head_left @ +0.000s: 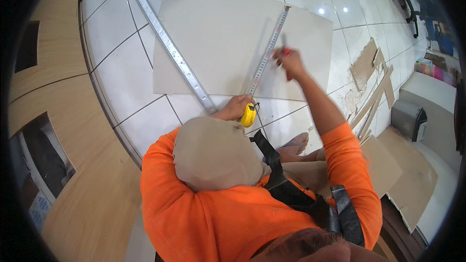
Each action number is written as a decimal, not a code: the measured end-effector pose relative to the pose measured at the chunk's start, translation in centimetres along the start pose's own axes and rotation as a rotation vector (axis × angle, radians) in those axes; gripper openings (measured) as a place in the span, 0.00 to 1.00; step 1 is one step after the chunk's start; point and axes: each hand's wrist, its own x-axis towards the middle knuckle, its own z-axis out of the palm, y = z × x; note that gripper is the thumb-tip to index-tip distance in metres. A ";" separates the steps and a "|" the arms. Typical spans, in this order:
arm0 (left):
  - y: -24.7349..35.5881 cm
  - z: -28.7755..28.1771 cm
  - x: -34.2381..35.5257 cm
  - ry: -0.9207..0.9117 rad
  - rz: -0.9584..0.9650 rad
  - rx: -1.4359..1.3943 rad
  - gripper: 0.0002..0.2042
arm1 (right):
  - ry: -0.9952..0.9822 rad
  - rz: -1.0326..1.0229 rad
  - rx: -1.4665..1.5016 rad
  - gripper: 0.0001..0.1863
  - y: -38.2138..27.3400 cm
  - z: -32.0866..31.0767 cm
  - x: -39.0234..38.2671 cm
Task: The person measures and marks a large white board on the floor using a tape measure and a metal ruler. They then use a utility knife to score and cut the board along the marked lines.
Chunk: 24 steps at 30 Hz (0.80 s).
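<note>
A large pale board (208, 34) lies flat on the tiled floor. At its near edge my left hand (236, 107) is closed on a yellow tape measure (248, 116). The tape blade (267, 53) runs out across the board to its far edge. My right hand (291, 63), slightly blurred, grips a slim red tool (287, 51) with a dark, narrow tip, over the board just right of the blade. Its exact kind is not clear. A perforated metal bar (170, 48) crosses the board's left side at a slant, its near end beside my left wrist.
Broken board scraps (371, 68) and crumbs lie on the floor at the right. More board pieces (412, 179) lean near a grey bin (407, 120). A wooden panel (92, 165) with cut-outs stands along the left. My bare foot (293, 146) rests close to the tape measure.
</note>
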 end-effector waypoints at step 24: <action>-4.6 3.5 5.0 -0.235 -0.244 -0.246 0.22 | 0.260 0.012 -0.114 0.19 6.4 4.6 -3.1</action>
